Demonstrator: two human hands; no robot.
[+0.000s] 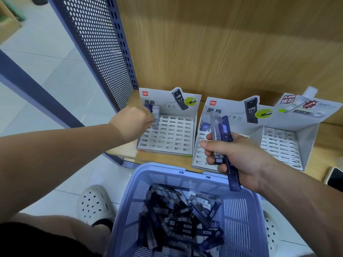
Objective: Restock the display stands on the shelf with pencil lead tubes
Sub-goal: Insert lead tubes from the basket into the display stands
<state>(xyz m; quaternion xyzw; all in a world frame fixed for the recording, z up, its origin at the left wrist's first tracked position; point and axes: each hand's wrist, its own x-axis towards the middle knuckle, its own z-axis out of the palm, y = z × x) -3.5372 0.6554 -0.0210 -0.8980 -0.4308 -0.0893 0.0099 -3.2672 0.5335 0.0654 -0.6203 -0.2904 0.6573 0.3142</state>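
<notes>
Three white slotted display stands sit on the wooden shelf: a left stand (168, 138), a middle stand (201, 145) and a right stand (280, 145). My left hand (133, 123) reaches into the left stand's back left corner, fingers curled around a dark blue lead tube (148, 107) beside a few tubes (156, 117) standing in slots there. My right hand (235, 158) hovers over the middle stand and grips a bundle of tubes (222, 143), clear and dark blue. A tube (205, 126) stands in the middle stand's back left. Most slots are bare.
A lavender plastic basket (239, 216) below the shelf edge holds several loose lead tubes (181, 217). A perforated metal side panel (104, 58) bounds the shelf on the left. A phone (336, 178) lies at the shelf's right edge. White clogs (93, 204) stand on the tiled floor.
</notes>
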